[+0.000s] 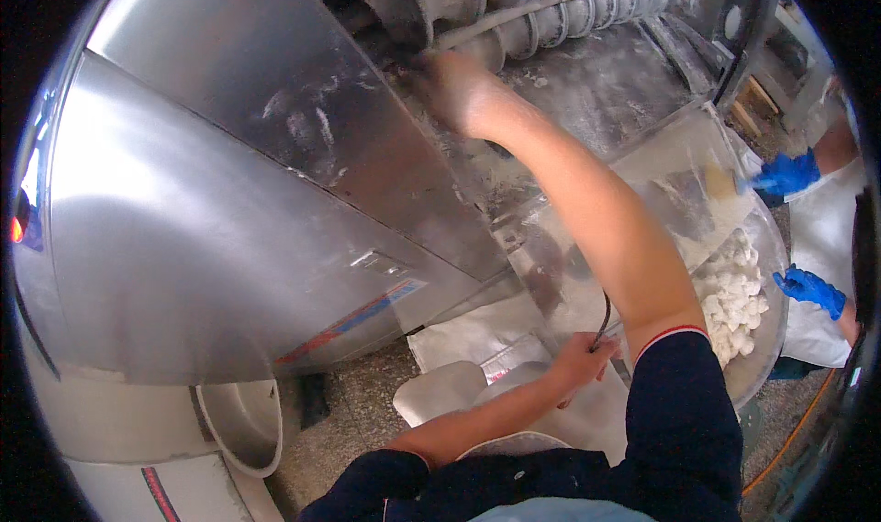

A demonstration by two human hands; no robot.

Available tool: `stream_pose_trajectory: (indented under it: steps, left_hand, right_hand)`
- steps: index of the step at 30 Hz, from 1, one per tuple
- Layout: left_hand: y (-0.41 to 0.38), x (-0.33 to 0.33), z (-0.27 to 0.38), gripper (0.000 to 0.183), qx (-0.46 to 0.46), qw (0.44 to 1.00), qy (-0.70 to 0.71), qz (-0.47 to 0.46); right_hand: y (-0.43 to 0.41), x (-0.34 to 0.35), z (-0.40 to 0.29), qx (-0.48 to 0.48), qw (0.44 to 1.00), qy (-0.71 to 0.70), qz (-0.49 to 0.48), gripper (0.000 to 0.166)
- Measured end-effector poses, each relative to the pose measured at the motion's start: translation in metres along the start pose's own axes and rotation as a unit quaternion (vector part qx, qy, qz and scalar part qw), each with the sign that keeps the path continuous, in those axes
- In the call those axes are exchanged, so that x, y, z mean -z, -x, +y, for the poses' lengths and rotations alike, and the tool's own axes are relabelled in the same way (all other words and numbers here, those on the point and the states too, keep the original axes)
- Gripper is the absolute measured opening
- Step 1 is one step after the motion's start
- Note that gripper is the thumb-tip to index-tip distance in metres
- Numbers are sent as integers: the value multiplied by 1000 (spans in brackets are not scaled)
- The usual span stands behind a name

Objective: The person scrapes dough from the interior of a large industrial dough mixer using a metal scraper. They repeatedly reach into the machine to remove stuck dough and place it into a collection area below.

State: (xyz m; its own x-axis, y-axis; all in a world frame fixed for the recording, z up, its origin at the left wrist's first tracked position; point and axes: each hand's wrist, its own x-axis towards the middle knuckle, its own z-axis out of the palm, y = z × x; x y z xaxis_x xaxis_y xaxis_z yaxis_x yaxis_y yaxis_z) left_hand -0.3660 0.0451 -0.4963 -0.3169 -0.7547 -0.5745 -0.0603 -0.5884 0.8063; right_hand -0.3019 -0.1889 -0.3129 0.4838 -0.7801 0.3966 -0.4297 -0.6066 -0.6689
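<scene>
My right arm stretches up and across to the inside of a stainless-steel machine. The right hand is blurred beside a flour-dusted spiral roller; its fingers, and anything in them, cannot be made out. Lower down, my left hand has its fingers closed on a thin dark curved rod or cable, which rises toward the machine's tray. Below that hand lies pale, smooth sheeting. To the right, white dough-like lumps fill part of a round translucent tub.
A steel casing takes up the left side. Someone in blue gloves works at the right with a yellowish flat tool. An oval-rimmed white container stands at lower left. An orange cord crosses the floor.
</scene>
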Motion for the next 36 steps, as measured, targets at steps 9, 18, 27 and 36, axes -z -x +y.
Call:
stream_pose_trajectory:
  steps: [9,18,27,36]
  left_hand:
    - [3,-1,6,30,-17,999,-23,21]
    - [-4,-6,2,26,-61,996,22,59]
    - [6,-4,33,25,63,997,-52,15]
    - [-12,3,2,28,-12,1000,25,-5]
  right_hand:
    - [-2,-34,38,-53,996,23,69,23]
    - [-30,-42,31,45,997,-19,61,23]
    - [-12,-39,41,-3,1000,-14,18,27]
    - [33,32,-15,95,989,-105,47,24]
